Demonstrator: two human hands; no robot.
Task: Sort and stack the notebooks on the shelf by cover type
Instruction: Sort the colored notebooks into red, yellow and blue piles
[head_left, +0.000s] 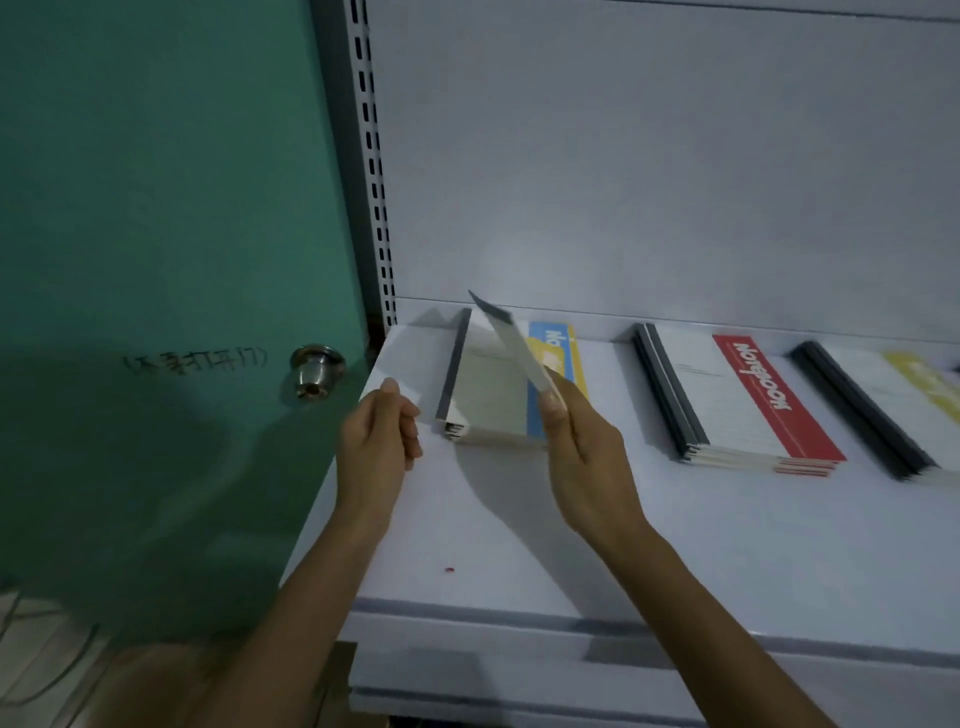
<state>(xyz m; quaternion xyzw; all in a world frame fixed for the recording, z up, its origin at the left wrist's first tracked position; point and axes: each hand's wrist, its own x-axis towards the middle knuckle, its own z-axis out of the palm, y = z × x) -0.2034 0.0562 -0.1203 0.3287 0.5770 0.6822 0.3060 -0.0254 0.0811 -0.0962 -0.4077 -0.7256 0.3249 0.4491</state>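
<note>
White notebook (511, 343) pinched at near corner by right hand (582, 441), tilted steeply over blue-banded stack (493, 400), cover band not readable edge-on. Left hand (376, 436) at 9 o'clock of that stack, fingers loosely curled, nothing held.

Advised: check cover band against stack top, lower flat, square spine to dark binding edge, steady stack with left hand.

White metal shelf (675, 545) level. Red-banded stack (743, 405) at 3 o'clock, yellow-banded stack (893, 410) beyond. Red speck (450, 570) at 6 o'clock. Green door (156, 234) with metal knob (314, 371) at 9 o'clock.
</note>
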